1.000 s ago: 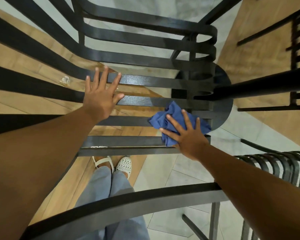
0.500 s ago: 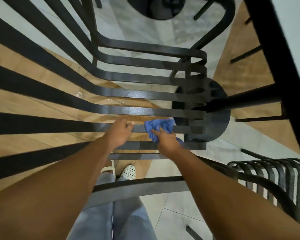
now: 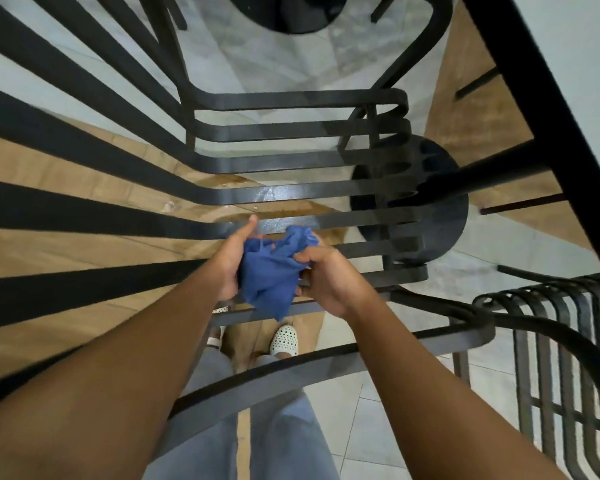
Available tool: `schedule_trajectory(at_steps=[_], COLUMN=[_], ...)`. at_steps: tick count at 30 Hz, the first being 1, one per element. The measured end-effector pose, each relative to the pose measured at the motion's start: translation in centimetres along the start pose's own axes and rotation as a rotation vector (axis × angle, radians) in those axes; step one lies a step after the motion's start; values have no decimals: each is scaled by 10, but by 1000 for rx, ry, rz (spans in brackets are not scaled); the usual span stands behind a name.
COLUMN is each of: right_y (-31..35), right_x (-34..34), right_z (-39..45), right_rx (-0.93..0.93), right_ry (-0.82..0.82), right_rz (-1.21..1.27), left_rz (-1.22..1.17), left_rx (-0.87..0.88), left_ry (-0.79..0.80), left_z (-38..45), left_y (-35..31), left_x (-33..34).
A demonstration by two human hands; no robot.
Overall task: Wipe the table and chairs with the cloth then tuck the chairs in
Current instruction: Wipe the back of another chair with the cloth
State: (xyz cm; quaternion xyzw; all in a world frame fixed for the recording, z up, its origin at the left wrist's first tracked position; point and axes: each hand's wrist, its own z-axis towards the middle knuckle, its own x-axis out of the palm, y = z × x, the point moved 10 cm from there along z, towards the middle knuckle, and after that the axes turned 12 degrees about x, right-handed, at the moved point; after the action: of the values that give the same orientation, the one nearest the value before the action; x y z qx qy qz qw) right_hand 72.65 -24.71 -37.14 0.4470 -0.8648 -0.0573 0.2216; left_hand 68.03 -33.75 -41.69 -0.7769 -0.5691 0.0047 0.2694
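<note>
A blue cloth (image 3: 269, 271) hangs bunched between both my hands, just above the seat slats of a black metal chair (image 3: 291, 194). My left hand (image 3: 231, 258) grips its left side with the thumb up. My right hand (image 3: 321, 277) pinches its right edge. The chair's curved back rail (image 3: 326, 363) crosses below my forearms. One seat slat ahead of the cloth shines wet. The black-framed table (image 3: 548, 109) shows at the upper right, its round base (image 3: 430, 199) seen through the chair.
A second slatted black chair (image 3: 561, 327) stands close at the right. Another dark round base (image 3: 291, 12) sits at the top. The floor is wood planks at left and pale tile. My feet in white shoes (image 3: 284, 339) stand right behind the chair.
My left hand left the seat slat and came over to the cloth. The cloth was lifted off the slats and is now held in both hands. The view tilted forward.
</note>
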Motion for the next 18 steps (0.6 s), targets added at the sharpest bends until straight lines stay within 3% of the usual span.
schedule_trajectory(at_steps=[4,9,12,18], right_y=[8,20,20,9], right_x=[0,12,2,-17], right_z=[-7,-22,-28,-50], right_rx=[-92,-157,-158,-156], right_ry=[-63,94,-96,-504], right_rz=[206,378,343,289], left_rz=[-27,-119,-80,288], left_rx=[14,-2,-12,121], left_ry=[151,254,307,203], left_z=[-12,-25,-28,-44], left_y=[-17,-37,-46,-66], left_x=[15,24,22,33])
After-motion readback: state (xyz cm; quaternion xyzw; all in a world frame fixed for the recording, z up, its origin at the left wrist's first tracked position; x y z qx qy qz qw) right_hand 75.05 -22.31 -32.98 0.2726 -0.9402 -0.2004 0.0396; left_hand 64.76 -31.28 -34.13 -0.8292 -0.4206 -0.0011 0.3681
